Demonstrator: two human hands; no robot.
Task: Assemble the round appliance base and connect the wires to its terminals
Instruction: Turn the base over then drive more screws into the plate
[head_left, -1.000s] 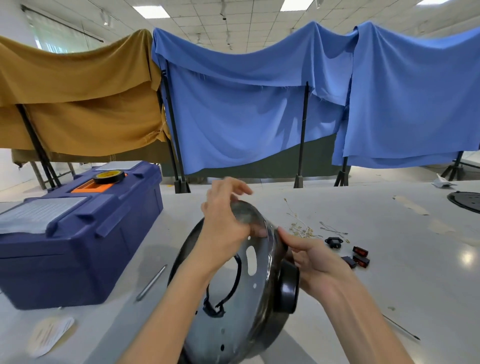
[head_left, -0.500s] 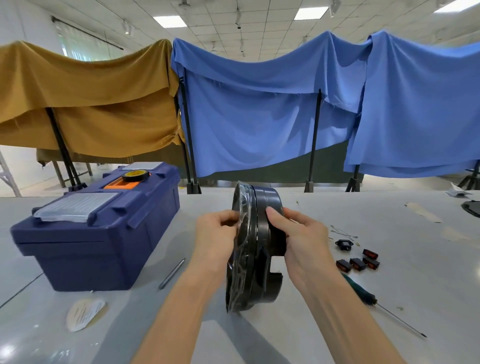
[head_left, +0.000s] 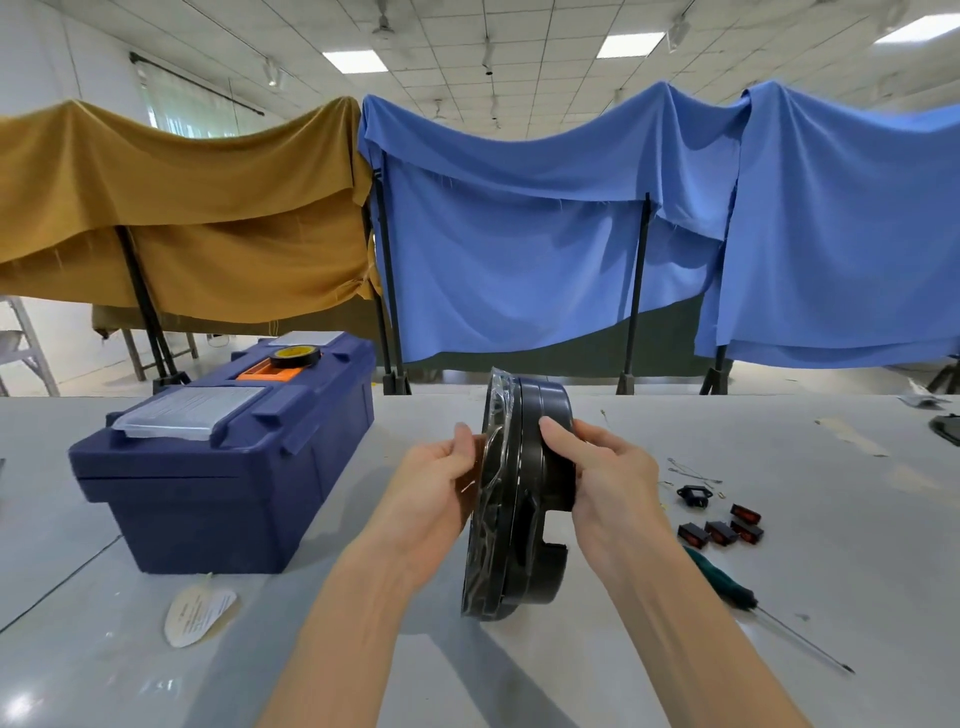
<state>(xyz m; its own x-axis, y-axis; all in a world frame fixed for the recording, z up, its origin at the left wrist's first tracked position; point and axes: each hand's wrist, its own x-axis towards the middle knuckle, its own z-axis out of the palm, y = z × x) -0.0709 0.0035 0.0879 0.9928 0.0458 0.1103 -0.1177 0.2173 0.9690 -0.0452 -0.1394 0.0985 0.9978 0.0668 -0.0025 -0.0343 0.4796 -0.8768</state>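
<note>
The round black appliance base (head_left: 522, 499) stands on edge above the table, its rim turned toward me, with a shiny metal plate on its left face. My left hand (head_left: 441, 483) holds the plate side, fingers behind it and thumb at the rim. My right hand (head_left: 613, 478) grips the black plastic side, thumb over the rim. Thin wires (head_left: 693, 473) lie on the table to the right. Near them sit a black socket (head_left: 693, 493) and several small black and red switches (head_left: 722, 527).
A dark blue toolbox (head_left: 223, 462) with a tape roll (head_left: 296, 356) on top stands at the left. A green-handled screwdriver (head_left: 748, 603) lies at the right. A paper tag (head_left: 197, 613) lies in front of the toolbox. Cloth-draped stands (head_left: 519, 223) line the far edge.
The base has turned from showing its metal face to standing edge-on, and both hands now clasp it from either side. The view has also shifted, and a green-handled screwdriver has come into sight.
</note>
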